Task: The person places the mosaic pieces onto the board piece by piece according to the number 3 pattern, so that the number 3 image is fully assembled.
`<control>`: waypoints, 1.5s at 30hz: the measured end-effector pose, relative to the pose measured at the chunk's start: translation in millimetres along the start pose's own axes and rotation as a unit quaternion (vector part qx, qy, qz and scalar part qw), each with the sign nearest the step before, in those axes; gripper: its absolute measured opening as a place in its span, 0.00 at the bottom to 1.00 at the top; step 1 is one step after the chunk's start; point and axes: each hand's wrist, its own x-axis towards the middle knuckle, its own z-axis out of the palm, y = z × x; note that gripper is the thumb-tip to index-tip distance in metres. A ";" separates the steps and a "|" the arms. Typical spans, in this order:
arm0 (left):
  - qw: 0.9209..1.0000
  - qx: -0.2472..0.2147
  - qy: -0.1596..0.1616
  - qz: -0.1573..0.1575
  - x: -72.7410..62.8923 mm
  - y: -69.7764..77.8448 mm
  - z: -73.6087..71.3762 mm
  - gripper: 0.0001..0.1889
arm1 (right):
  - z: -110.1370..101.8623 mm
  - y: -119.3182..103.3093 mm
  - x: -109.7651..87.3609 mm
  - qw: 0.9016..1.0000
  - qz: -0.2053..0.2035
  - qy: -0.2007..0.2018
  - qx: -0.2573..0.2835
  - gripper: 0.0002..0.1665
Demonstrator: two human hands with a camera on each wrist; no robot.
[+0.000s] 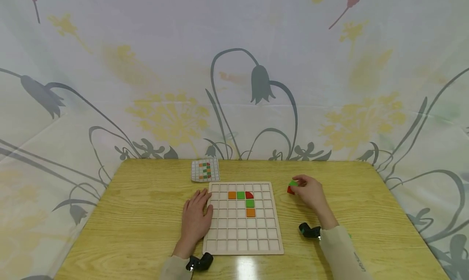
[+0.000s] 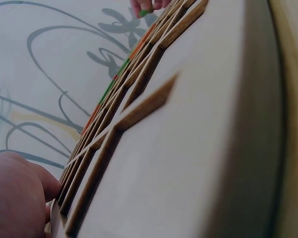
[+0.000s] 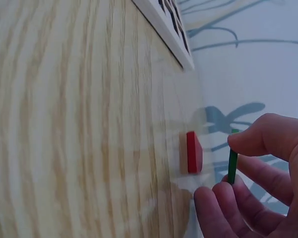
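Observation:
To the right of the wooden grid board (image 1: 243, 253), my right hand (image 1: 310, 193) pinches a thin green tile (image 3: 232, 163) between thumb and fingers, just off the table. Close below it a red tile (image 3: 193, 153) lies on the tabletop. My left hand (image 1: 196, 217) rests along the board's left side, fingers straight, with fingertips at the rim. On the grid, an orange tile (image 1: 232, 195), a green tile (image 1: 240, 195) and a red rounded tile (image 1: 249, 195) form a row. Under the red one sit another green tile (image 1: 250, 203) and another orange tile (image 1: 250, 212).
A small pattern card (image 1: 205, 169) with a printed grid and coloured shapes lies behind the board, to its left. The wood-grain table (image 1: 139, 215) ends at a flower-printed cloth (image 1: 234, 109). Black cameras are strapped to both wrists.

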 end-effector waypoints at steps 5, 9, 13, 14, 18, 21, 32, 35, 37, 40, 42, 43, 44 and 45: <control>1.000 -0.002 0.005 0.003 -0.1 0.2 -0.1 0.19 | 4.5 -8.7 -5.7 1.000 -0.027 -0.009 -0.008 0.21; 1.000 -0.004 -0.005 -0.004 0.4 -0.2 -0.9 0.19 | 8.5 -14.1 -10.5 0.999 -0.036 -0.011 -0.006 0.20; 1.000 -0.002 -0.011 -0.008 0.6 -0.2 -1.6 0.20 | 12.0 -17.3 -13.7 0.999 -0.044 -0.017 -0.003 0.19; 1.000 -0.001 -0.011 -0.008 0.6 -0.2 -1.6 0.20 | 12.8 -18.2 -14.4 0.999 -0.046 -0.019 -0.004 0.18; 1.000 0.000 -0.010 -0.006 0.5 0.0 -1.6 0.19 | 15.4 -21.5 -16.9 0.998 -0.055 -0.019 -0.007 0.18; 1.000 0.001 -0.007 -0.004 0.4 -0.3 -1.1 0.19 | 18.1 -25.0 -18.9 0.998 -0.059 -0.019 -0.009 0.17; 1.000 0.001 -0.007 -0.004 -0.2 -0.9 -0.3 0.20 | 31.2 -39.0 -28.1 0.997 -0.066 -0.034 -0.004 0.16; 1.000 0.001 -0.014 -0.010 0.0 -1.5 -0.1 0.20 | 34.6 -42.0 -29.8 0.997 -0.068 -0.040 0.001 0.16; 1.000 0.002 -0.016 -0.011 0.1 -1.9 0.0 0.20 | 37.2 -43.9 -30.8 0.996 -0.073 -0.045 -0.001 0.16; 1.000 0.004 -0.015 -0.008 -0.1 -2.0 0.0 0.20 | 41.3 -47.6 -33.5 0.995 -0.080 -0.053 -0.004 0.15; 1.000 0.004 -0.013 -0.007 -0.4 -2.1 0.1 0.20 | 44.6 -50.2 -35.6 0.995 -0.081 -0.057 -0.007 0.15; 1.000 0.002 -0.013 -0.008 -0.5 -1.9 0.1 0.20 | 46.4 -51.5 -36.7 0.995 -0.081 -0.059 -0.008 0.15; 1.000 0.002 -0.012 -0.007 -0.6 -1.7 0.0 0.20 | 48.3 -52.6 -37.8 0.995 -0.082 -0.060 -0.007 0.14; 1.000 0.003 -0.010 -0.005 -0.7 -1.6 0.1 0.20 | 50.3 -53.9 -38.5 0.995 -0.080 -0.062 -0.006 0.14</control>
